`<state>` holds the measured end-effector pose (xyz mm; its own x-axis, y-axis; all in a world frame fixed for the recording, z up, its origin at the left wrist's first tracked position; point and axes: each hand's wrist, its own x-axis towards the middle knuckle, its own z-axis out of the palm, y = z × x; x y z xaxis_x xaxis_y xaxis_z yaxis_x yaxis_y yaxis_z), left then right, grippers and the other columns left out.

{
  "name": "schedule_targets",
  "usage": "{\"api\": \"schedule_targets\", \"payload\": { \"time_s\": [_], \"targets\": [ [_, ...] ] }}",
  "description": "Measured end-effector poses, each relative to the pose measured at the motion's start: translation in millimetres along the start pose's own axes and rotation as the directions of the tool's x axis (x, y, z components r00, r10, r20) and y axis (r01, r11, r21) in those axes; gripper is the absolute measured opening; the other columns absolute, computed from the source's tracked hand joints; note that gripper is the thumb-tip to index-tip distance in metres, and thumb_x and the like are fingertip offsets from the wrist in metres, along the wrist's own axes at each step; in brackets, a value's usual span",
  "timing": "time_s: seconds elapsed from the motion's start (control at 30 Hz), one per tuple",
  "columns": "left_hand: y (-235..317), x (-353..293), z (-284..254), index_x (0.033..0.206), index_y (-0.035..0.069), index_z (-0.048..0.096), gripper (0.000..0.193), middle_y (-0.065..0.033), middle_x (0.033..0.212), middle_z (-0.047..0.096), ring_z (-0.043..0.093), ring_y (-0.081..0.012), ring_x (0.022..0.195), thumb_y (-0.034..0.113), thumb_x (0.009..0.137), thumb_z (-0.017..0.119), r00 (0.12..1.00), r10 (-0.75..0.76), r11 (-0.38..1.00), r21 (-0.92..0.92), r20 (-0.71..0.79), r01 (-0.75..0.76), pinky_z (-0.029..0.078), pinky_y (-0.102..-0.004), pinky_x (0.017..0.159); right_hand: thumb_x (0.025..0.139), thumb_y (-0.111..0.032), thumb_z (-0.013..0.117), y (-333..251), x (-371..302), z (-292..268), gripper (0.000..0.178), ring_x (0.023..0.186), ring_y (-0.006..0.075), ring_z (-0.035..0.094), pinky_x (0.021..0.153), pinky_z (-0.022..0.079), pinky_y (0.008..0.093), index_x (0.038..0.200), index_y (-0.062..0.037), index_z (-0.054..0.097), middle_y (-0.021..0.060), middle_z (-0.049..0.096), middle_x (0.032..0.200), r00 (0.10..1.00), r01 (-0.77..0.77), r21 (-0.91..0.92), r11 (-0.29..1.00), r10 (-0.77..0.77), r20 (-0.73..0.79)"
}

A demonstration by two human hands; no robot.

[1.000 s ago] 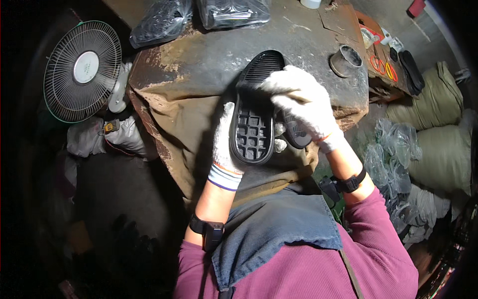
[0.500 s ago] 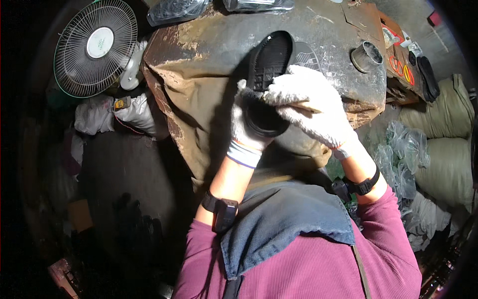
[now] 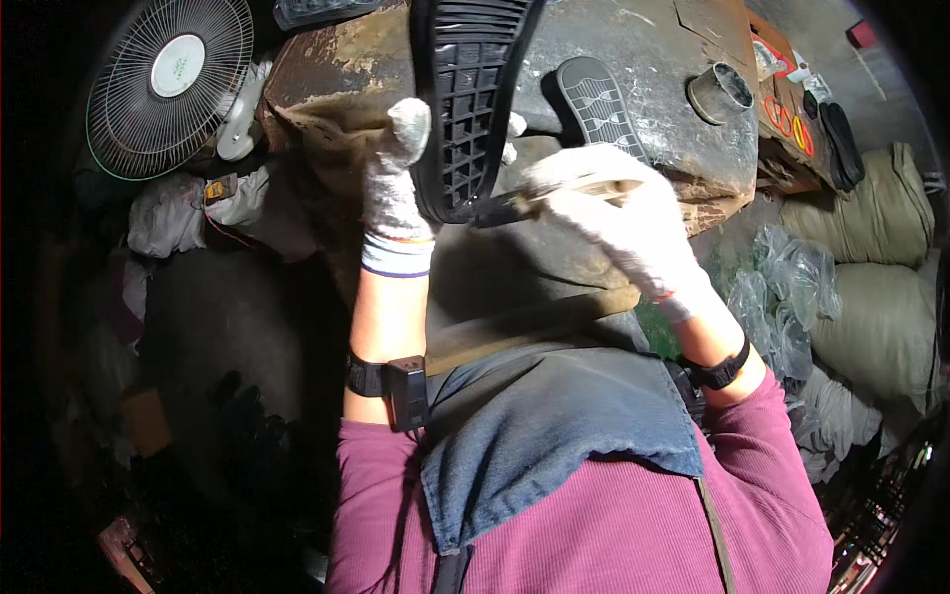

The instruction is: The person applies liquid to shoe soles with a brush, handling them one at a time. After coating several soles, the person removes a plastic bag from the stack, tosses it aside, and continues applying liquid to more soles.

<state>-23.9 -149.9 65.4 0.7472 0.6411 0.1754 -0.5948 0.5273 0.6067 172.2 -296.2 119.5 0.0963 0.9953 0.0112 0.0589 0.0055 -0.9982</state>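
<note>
My left hand [image 3: 395, 188], in a white knitted glove, grips a black shoe sole [image 3: 470, 104] and holds it upright above the table. Its hollow, gridded inner side faces me. My thumb stands along the left edge, and fingertips show past the right edge. In my gloved right hand [image 3: 633, 223] is a thin tool with a pale handle [image 3: 594, 186]. The tool's dark, blurred end is at the sole's lower edge, and I cannot make out its kind. Behind the right hand a second shoe sole [image 3: 597, 102] lies on the table, its grey patterned face up.
A worn, cloth-draped worktable [image 3: 658, 59] stands ahead, bearing a metal cup [image 3: 719, 94]. Scissors [image 3: 777, 116] lie on a side shelf at the right, near black strips [image 3: 844, 148]. A fan [image 3: 173, 69] stands left; stuffed sacks [image 3: 871, 317] and clear plastic bags [image 3: 782, 287] lie right.
The held sole has come up toward me and turned more upright, with my left hand moving left. My right hand has drawn slightly away from it, uncovering the second sole and the tool.
</note>
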Motion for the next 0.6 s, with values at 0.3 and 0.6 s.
{"api": "schedule_targets", "payload": {
  "time_s": [0.3,0.6],
  "targets": [
    [-8,6,-19,0.123,0.010,0.070,0.027,-0.0098,0.099,0.072,0.072,-0.0290,0.091,0.008,0.096,0.065,0.966,0.211,0.263,0.961,-0.149,0.091,0.060,-0.0395,0.079,0.084,-0.019,0.079,2,32,1,0.019,0.095,0.0328,0.072,0.088,0.056,0.0408,0.101,-0.0092,0.078,0.0136,0.076,0.097,0.795,0.578,-0.606,0.546,-0.543,0.269],
    [-34,-14,12,0.125,-0.001,0.064,0.041,-0.0258,0.103,0.069,0.072,-0.0346,0.090,0.032,0.101,0.069,0.967,0.244,0.124,0.986,0.078,-0.111,0.056,-0.0453,0.079,0.104,-0.012,0.064,34,66,-68,0.027,0.115,0.0237,0.067,0.108,0.050,0.0373,0.125,0.0039,0.070,0.0155,0.072,0.126,0.919,0.133,-0.561,0.817,-0.314,-0.240]
  ]
}}
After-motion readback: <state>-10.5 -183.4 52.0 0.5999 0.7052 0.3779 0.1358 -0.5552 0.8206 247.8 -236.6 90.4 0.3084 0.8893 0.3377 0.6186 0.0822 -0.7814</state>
